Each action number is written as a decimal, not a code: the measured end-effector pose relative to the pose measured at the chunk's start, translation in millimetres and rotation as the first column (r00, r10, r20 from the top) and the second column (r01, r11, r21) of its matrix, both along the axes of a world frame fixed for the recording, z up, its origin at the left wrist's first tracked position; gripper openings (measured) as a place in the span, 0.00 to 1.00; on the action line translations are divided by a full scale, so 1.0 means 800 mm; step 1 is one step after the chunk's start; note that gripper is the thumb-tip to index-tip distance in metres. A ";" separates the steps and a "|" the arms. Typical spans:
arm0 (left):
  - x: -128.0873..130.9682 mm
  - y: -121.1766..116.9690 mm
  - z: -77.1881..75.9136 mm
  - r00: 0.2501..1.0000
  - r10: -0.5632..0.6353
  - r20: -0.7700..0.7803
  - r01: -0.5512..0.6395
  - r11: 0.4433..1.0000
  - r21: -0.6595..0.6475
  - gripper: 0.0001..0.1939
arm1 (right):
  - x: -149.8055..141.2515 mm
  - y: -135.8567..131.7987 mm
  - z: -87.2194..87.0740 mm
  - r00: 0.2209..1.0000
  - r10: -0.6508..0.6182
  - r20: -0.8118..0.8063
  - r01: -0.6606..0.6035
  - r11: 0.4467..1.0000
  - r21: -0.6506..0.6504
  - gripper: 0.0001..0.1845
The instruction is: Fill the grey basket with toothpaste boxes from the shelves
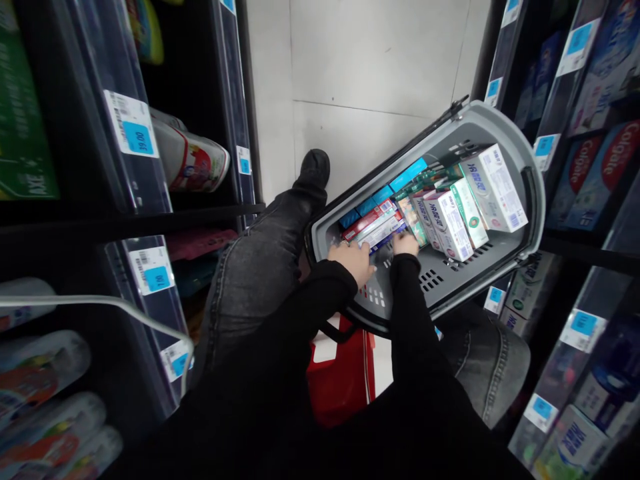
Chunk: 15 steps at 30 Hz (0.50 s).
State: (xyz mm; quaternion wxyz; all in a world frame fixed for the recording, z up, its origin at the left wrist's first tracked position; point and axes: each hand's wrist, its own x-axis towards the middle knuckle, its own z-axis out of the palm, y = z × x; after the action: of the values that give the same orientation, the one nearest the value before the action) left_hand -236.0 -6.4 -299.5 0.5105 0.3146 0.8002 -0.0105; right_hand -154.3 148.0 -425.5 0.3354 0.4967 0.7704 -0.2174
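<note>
A grey shopping basket (507, 137) with slotted sides stands tilted in front of me, holding many small cartons. Inside its near left part lie flat toothpaste boxes: a red and white one (367, 223), a white one (381, 231) and a blue one (395, 231). My left hand (353, 260) is closed over the near left ends of these boxes, fingers bent. At the blue box's right end, my right hand (406, 244) has its fingers curled against it; the fingertips are partly hidden. To the right, white and purple cartons (450, 223) and a green and white carton (469, 212) stand upright.
Shelves with price tags (137, 137) flank me on the left, and toothpaste shelves (585, 327) on the right. A red bag (340, 380) sits below the basket between my legs. A white cable (115, 303) crosses at left. Pale floor tiles (370, 60) lie ahead.
</note>
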 end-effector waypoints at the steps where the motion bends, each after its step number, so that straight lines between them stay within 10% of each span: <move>1: 0.000 0.000 0.000 1.000 -0.001 0.000 0.001 1.000 -0.001 0.26 | 0.003 0.018 0.011 0.998 0.006 -0.067 0.005 0.985 0.172 0.20; 5: -0.003 0.000 0.002 1.000 -0.009 -0.001 0.009 1.000 -0.018 0.27 | 0.012 0.091 0.046 0.977 0.106 -0.183 0.031 0.784 0.620 0.32; 15: -0.006 0.002 0.008 1.000 0.005 0.012 -0.005 1.000 -0.005 0.27 | 0.024 0.102 0.058 0.901 0.433 0.024 -0.417 0.850 0.323 0.31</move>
State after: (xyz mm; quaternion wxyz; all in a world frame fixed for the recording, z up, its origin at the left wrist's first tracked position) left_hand -240.6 -4.4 -293.3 0.5162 0.3112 0.7979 -0.0093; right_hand -135.3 229.4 -379.4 0.2708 0.3563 0.8940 -0.0225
